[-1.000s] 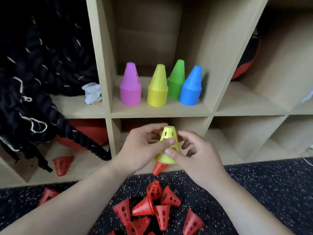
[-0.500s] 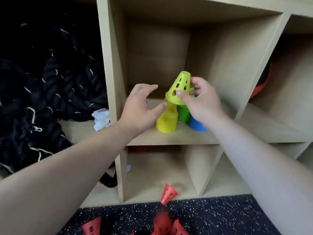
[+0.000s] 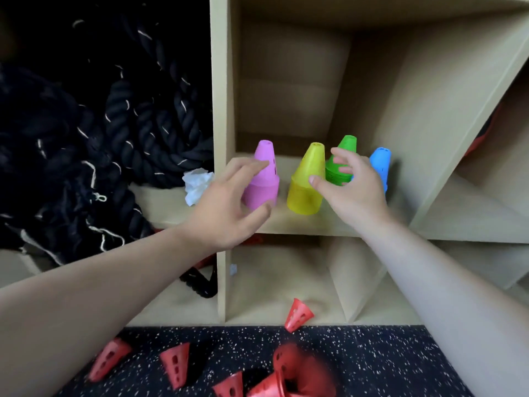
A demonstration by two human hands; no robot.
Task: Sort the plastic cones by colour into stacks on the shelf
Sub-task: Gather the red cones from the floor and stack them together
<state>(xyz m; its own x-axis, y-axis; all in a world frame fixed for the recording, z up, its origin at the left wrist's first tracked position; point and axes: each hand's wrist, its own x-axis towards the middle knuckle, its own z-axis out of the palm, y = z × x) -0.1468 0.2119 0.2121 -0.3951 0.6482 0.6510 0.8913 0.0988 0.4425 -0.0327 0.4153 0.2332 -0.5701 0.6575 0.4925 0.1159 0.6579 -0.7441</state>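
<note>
Four cone stacks stand on the wooden shelf (image 3: 286, 222): pink stack (image 3: 263, 179), yellow stack (image 3: 306, 181), green stack (image 3: 342, 161) and blue stack (image 3: 380, 164). My right hand (image 3: 352, 187) hovers just right of the yellow stack with fingers spread, its thumb tip at the stack's side, holding nothing. My left hand (image 3: 229, 207) is open in front of the pink stack, partly covering its base. Several red cones (image 3: 174, 365) lie on the speckled floor, and one red cone (image 3: 297, 315) lies at the lower cubby's edge.
Thick black rope (image 3: 114, 133) fills the left cubby, with a crumpled white tissue (image 3: 197, 184) beside it. A red ball (image 3: 483, 130) shows partly in the right cubby. The lower cubbies (image 3: 274, 282) sit below the cone shelf.
My right hand set the yellow cone down onto the yellow stack and let go. My left hand moved away from that stack toward the pink one.
</note>
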